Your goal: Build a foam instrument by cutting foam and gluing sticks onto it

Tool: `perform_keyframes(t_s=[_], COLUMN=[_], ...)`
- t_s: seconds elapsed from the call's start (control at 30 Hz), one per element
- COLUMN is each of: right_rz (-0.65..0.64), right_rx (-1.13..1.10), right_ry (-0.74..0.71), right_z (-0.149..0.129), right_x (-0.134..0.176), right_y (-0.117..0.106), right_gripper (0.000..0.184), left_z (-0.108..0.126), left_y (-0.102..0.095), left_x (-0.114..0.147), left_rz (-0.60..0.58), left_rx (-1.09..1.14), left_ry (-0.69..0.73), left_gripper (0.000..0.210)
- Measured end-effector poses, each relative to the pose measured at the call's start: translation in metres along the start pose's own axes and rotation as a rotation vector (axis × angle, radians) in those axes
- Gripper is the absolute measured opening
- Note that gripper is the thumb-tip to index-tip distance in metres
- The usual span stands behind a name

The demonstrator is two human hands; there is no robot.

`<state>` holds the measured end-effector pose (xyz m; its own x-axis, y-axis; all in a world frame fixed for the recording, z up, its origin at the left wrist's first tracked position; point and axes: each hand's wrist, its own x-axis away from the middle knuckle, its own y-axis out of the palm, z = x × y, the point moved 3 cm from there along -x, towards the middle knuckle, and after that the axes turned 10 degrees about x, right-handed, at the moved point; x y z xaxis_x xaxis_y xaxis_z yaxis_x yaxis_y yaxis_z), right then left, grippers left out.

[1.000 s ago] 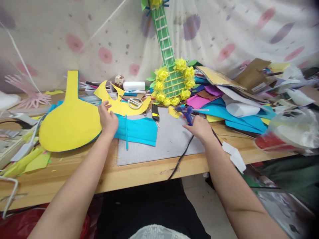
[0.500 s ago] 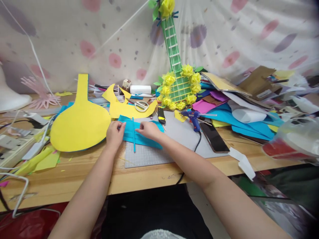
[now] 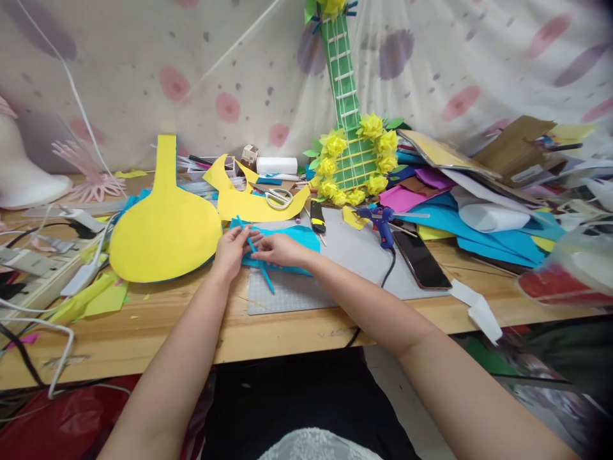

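Observation:
A thin blue stick [image 3: 267, 279] slants between my hands above a sheet of blue crepe paper [image 3: 306, 239]. My left hand [image 3: 230, 249] has its thumb and fingers at the stick's upper part. Lower down, the fingers of my right hand [image 3: 280, 250] pinch the same stick. The blue paper lies on a grey cutting mat [image 3: 287, 300], partly covered by my hands. Close behind are a yellow paper offcut [image 3: 239, 207] with white-handled scissors [image 3: 278, 199] on it, and a black-and-yellow utility knife [image 3: 317, 217].
A yellow guitar-shaped cutout [image 3: 165, 236] lies to the left. Behind the mat stands a green paper guitar [image 3: 352, 137] with yellow flowers. To the right are a blue glue gun [image 3: 380, 223], a phone [image 3: 421, 259] and a plastic tub [image 3: 565, 281]. Stacked coloured paper [image 3: 483, 239] fills the back right.
The stick has gone from nearly upright on the paper to slanted and held between my fingers. My hands have come closer together. The view has shifted slightly.

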<state>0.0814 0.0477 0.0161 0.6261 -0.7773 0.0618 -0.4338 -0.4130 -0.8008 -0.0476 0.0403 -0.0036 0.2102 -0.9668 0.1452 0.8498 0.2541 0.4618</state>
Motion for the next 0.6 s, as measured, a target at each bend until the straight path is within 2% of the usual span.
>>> perform_keyframes(t_s=[0.07, 0.13, 0.23, 0.3, 0.43, 0.53, 0.6], right_rz=[0.038, 0.170, 0.444, 0.515, 0.387, 0.285, 0.253], right_rx=[-0.064, -0.040, 0.254, 0.418, 0.537, 0.575, 0.593], right_ry=[0.039, 0.158, 0.363, 0.458, 0.445, 0.438, 0.487], right_z=[0.009, 0.028, 0.061, 0.078, 0.091, 0.086, 0.080], right_x=[0.004, 0.007, 0.011, 0.009, -0.009, -0.024, -0.030], right_y=[-0.011, -0.031, -0.066, -0.080, -0.079, -0.071, -0.070], right_gripper=[0.028, 0.025, 0.011, 0.015, 0.024, 0.030, 0.031], left_z=[0.007, 0.013, 0.016, 0.014, 0.010, 0.013, 0.014], left_y=[-0.004, -0.008, -0.007, -0.004, -0.001, -0.005, -0.008], left_x=[0.001, 0.001, 0.001, 0.001, 0.003, 0.002, 0.001], left_rz=[0.030, 0.021, -0.102, -0.197, -0.338, -0.360, -0.342], left_rx=[0.105, 0.177, 0.258, 0.295, 0.396, 0.483, 0.549], left_ry=[-0.077, -0.162, -0.248, -0.307, -0.499, -0.534, -0.536], left_gripper=[0.010, 0.015, 0.020, 0.021, 0.025, 0.027, 0.028])
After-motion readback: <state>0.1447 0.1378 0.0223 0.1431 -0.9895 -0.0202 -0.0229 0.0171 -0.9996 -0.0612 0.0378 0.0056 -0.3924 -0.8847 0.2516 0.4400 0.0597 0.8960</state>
